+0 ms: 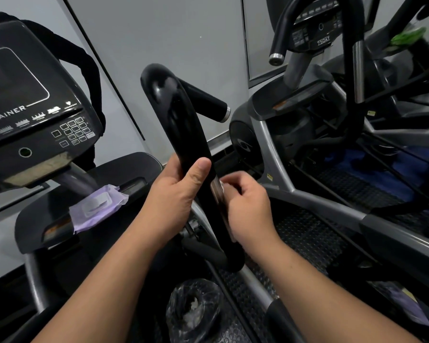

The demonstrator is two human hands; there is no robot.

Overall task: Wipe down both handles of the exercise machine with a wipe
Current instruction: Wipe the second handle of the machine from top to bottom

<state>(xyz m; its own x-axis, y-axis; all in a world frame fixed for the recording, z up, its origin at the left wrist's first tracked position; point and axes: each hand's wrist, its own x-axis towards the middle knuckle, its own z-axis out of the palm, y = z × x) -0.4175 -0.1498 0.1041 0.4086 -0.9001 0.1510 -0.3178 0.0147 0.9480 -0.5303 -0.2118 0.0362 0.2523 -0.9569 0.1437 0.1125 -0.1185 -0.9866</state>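
Wiping the right-side handle, mid-stroke.

The left hand point(176, 191) grips the black handle point(183, 134) to steady it; the right hand point(245, 201), blurred, has its fingers curled round a barely visible wipe point(222, 186) against the shaft. Next, I'd guess, the stroke must travel up toward the top.

gloss, rubber and brushed metal

the handle point(181, 125) was smooth black plastic, glossy enough to carry pale reflections. its side grip point(208, 100) looked matt and ended in a shiny metal cap point(226, 114). the console point(30, 112) had a glossy dark face. the wipe pack point(97, 206) was soft lilac film, slightly crinkled. the frame point(273, 154) was dull grey painted metal, and the floor mat point(315, 233) was studded black rubber.
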